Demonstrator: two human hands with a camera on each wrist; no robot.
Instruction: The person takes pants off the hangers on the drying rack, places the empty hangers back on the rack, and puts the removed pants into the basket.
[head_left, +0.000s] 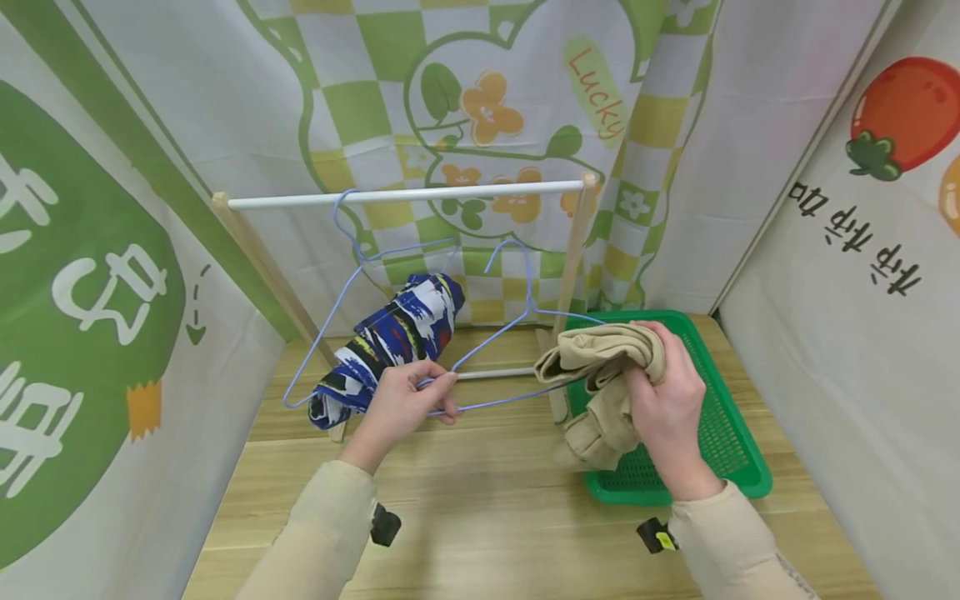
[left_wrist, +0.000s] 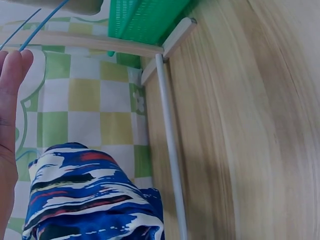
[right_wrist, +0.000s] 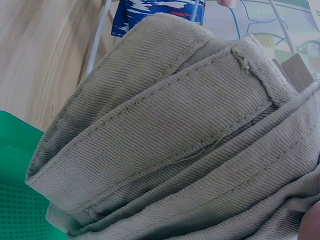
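My left hand pinches a light-blue wire hanger at its left corner, between thumb and fingers. The hanger's hook points up and is off the rail. In my right hand I grip bunched khaki trousers over the green basket. The hanger's right end disappears behind the trousers' folds. Close up in the right wrist view, the trousers show a stitched waistband. Beyond my left hand, a blue, white and black patterned garment hangs folded over a second blue hanger.
A rack with a white top rail and wooden posts stands on the wooden table; the second hanger hooks over this rail. Low down runs a white crossbar. A printed curtain hangs behind, with white printed walls on both sides.
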